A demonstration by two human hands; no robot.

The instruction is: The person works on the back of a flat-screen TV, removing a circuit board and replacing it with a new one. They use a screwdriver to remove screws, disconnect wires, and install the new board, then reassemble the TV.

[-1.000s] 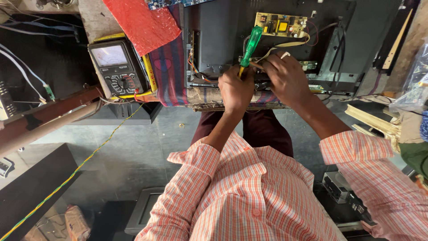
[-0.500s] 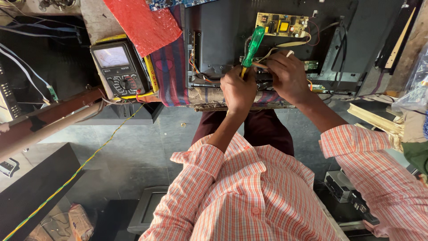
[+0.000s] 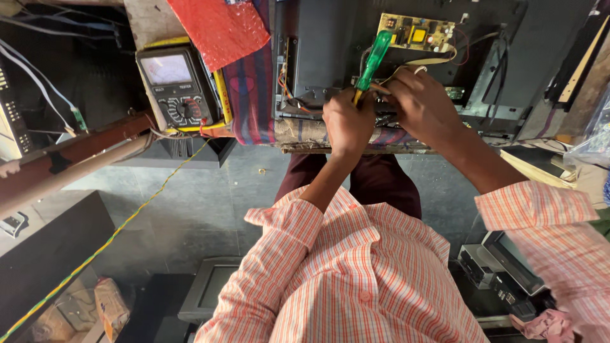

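Two hands, left hand gripping green screwdriver

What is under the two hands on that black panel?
The left hand grips a green-handled screwdriver; the right hand lies beside it. Wires show around them; the screwdriver tip and part beneath are covered.

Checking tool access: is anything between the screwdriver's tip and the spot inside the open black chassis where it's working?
The tip itself is hidden. The left hand grips the green-handled screwdriver, and the right hand with loose wires crowds that spot in the chassis.
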